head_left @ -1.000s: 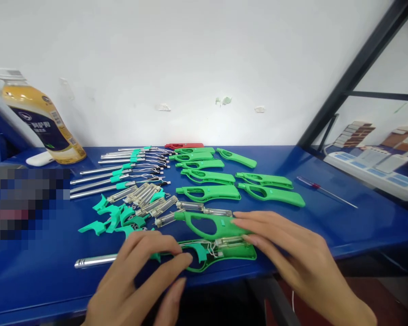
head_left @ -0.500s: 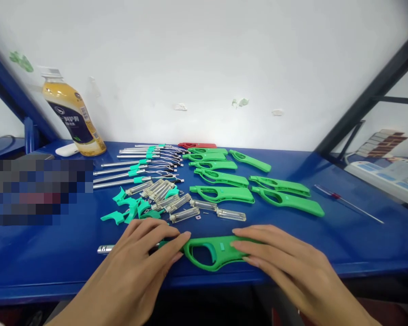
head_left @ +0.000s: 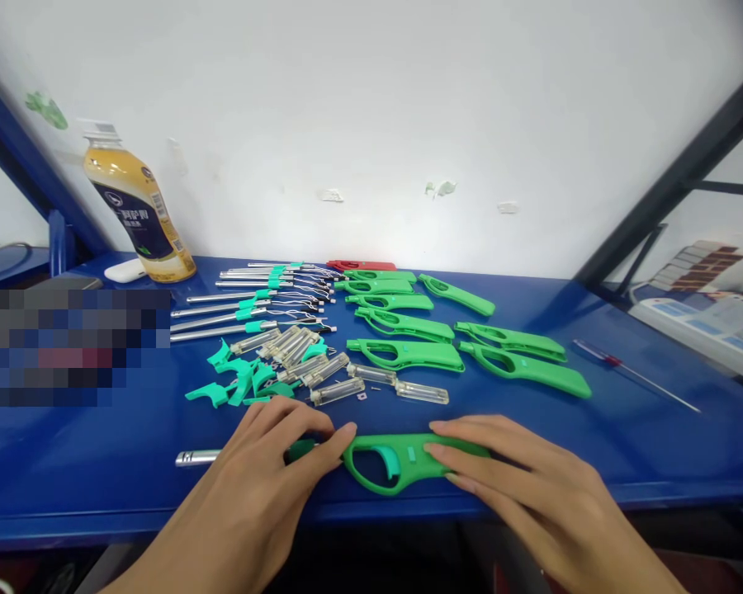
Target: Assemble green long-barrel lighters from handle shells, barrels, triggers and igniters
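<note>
A green casing (head_left: 422,471) lies flat at the near edge of a blue table (head_left: 99,466), between a worker's two hands, a teal trigger (head_left: 390,464) showing in its loop. The right hand (head_left: 545,487) clasps its broad end, fingertips at the far and near edges; the left hand (head_left: 253,478) bends its fingers over the narrow front end, though whether it pinches cannot be told. A metal tube (head_left: 196,458) juts out left of the left hand. Just beyond that hand lie loose teal pieces (head_left: 241,379) and clear cartridges (head_left: 422,393); farther off, wired metal rods (head_left: 204,311). More green casings (head_left: 409,355) and a red casing (head_left: 365,266) lie beyond, between the hands and a white wall (head_left: 377,107). A screwdriver (head_left: 612,360) rests beyond the right hand, to its right; a bottle (head_left: 137,214) stands far beyond the left.
</note>
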Demonstrator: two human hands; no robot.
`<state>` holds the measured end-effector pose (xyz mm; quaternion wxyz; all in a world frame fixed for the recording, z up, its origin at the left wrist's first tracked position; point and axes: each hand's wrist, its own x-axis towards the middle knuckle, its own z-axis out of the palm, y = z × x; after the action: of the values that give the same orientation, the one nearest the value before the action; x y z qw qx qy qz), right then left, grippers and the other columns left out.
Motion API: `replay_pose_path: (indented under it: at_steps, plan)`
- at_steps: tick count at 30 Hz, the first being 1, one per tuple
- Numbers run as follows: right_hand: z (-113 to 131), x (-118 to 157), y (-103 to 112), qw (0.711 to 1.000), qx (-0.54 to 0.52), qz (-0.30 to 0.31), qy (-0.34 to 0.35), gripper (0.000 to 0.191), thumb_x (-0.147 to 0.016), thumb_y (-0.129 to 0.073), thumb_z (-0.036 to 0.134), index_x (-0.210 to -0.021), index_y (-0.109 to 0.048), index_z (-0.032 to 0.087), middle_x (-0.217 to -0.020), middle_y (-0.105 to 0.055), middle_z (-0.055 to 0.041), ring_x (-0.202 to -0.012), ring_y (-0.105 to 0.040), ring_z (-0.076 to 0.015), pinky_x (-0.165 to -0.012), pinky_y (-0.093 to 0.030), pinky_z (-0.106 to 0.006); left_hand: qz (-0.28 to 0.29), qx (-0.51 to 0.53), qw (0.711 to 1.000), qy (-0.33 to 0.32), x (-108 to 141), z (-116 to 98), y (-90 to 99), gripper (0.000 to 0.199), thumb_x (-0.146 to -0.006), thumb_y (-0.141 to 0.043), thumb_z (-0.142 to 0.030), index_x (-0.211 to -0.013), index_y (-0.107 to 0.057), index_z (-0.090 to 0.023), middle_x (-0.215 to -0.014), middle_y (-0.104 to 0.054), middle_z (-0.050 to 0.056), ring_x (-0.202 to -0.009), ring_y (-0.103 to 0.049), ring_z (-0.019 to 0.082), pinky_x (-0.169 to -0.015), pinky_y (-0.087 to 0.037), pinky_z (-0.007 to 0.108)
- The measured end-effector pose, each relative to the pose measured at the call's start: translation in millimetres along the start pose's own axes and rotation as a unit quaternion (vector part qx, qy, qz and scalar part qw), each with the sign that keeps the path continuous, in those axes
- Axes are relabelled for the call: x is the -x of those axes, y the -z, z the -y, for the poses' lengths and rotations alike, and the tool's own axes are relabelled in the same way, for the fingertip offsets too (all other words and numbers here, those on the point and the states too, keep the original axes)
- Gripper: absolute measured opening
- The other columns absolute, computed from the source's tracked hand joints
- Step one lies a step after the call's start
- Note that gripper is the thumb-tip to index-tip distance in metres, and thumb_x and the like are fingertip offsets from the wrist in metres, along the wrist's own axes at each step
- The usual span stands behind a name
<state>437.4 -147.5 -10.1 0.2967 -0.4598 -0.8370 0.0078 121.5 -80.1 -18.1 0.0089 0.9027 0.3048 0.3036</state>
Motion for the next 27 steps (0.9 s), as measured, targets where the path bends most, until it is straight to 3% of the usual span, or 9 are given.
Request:
replay_pose_path:
  at_steps: [9,18,23,27]
  plan:
    - [2.4,-1.2,-0.3,1.000,-0.016,-0.002,0.002,0.039,-0.112,-0.058,0.027,-0.147,-0.070,0.038,-0.138,-0.079,0.0009,-0.124,-0.076,-0.0196,-0.101,-0.066,-0.029,-0.037,0.008,0.999,-0.021,0.8,3.9,-14.6,0.058,-0.102,-0.042,0.007,-0.142,-0.065,-0.029,-0.106,-0.065,0.003,-0.093,-0.056,0.018,-0.081,-0.047,0.032]
    - [2.3,-0.9,-1.7,0.998,-0.038,0.012,-0.051,0.038,-0.109,-0.065,0.027,-0.142,-0.074,0.042,-0.137,-0.079,-0.0006,-0.119,-0.077,-0.0228,-0.099,-0.067,-0.038,0.026,-0.073,0.996,-0.044,-1.6,-0.2,-5.5,0.058,-0.099,-0.043,0.011,-0.144,-0.061,-0.020,-0.112,-0.066,0.005,-0.102,-0.056,0.021,-0.088,-0.051,0.037]
    - [2.0,-3.0,-3.2,0.998,-0.049,0.007,-0.048,0.035,-0.108,-0.067,0.028,-0.139,-0.076,0.042,-0.135,-0.080,-0.0023,-0.114,-0.077,-0.0231,-0.093,-0.068,-0.037,0.024,-0.099,0.994,-0.047,-1.2,-4.6,0.7,0.058,-0.096,-0.044,0.006,-0.145,-0.063,-0.018,-0.109,-0.070,0.008,-0.101,-0.059,0.025,-0.088,-0.056,0.043]
    - [-1.5,-4.2,-4.2,0.998,-0.044,-0.005,-0.039,0.033,-0.106,-0.071,0.033,-0.137,-0.077,0.043,-0.131,-0.082,-0.0028,-0.109,-0.078,-0.0238,-0.089,-0.069,-0.036,0.047,-0.119,0.991,-0.041,8.0,-8.8,6.8,0.059,-0.097,-0.046,-0.002,-0.152,-0.059,-0.019,-0.125,-0.072,0.009,-0.116,-0.060,0.031,-0.097,-0.054,0.048]
